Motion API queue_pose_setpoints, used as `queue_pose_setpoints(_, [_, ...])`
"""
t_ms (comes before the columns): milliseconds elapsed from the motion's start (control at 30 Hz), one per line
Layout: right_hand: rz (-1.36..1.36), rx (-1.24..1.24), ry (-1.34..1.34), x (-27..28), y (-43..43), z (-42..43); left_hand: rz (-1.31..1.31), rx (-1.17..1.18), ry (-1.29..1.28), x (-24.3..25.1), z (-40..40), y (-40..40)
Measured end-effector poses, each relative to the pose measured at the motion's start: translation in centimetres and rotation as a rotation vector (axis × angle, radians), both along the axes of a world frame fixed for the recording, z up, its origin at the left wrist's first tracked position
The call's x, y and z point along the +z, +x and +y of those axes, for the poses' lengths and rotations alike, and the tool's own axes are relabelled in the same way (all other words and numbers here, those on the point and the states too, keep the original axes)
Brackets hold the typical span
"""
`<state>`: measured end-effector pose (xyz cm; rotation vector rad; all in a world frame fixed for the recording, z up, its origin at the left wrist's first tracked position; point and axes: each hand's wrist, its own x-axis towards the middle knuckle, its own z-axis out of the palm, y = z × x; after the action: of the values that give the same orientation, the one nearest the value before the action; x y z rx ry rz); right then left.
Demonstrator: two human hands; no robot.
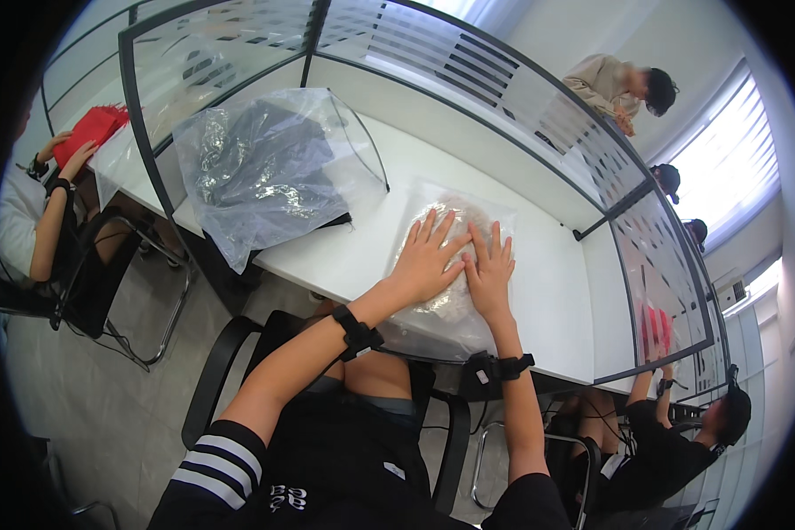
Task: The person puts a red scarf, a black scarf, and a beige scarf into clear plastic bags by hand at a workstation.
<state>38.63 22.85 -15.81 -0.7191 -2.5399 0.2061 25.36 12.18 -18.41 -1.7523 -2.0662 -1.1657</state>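
Note:
A clear plastic bag with pale, beige contents [450, 291] lies on the white desk in front of me. My left hand [427, 258] rests palm down on its upper left part, fingers spread. Beside it, my right hand [488, 275] presses flat on the bag's right part, with the fingertips of both hands close together. The lower end of the bag reaches the desk's near edge. To the left lies a large clear plastic bag [265, 172] with dark contents, its zip-like dark edge towards the right. What exactly either bag holds cannot be told.
Glass-topped partitions [464, 73] frame the white desk [556, 318]. At the left a seated person handles red fringed material [93, 132]. Another person [676, 450] works at the right beyond a partition, near red material. One more person [603, 86] is behind the far partition. My chair's armrests flank me.

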Motion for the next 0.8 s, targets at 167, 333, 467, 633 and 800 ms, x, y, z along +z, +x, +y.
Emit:
queue_pose_setpoints(167, [-0.028, -0.026, 0.006, -0.4, 0.1, -0.3, 0.021, 0.010, 0.012, -0.4, 0.0, 0.1])
queue_pose_setpoints(333, [-0.019, -0.021, 0.027, -0.7, 0.0, -0.3, 0.000, 0.000, 0.004, -0.4, 0.0, 0.1])
queue_pose_setpoints(467, [0.004, -0.009, -0.018, -1.1, 0.0, 0.1, 0.003, -0.009, 0.004, -0.5, 0.0, 0.1])
queue_pose_setpoints(633, [0.013, -0.020, -0.042, -1.4, -0.1, -0.2, 0.008, -0.006, 0.017, -0.6, 0.0, 0.1])
queue_pose_setpoints(800, [0.016, -0.025, -0.041, -1.7, -0.1, -0.2, 0.002, -0.007, 0.001, -0.6, 0.0, 0.1])
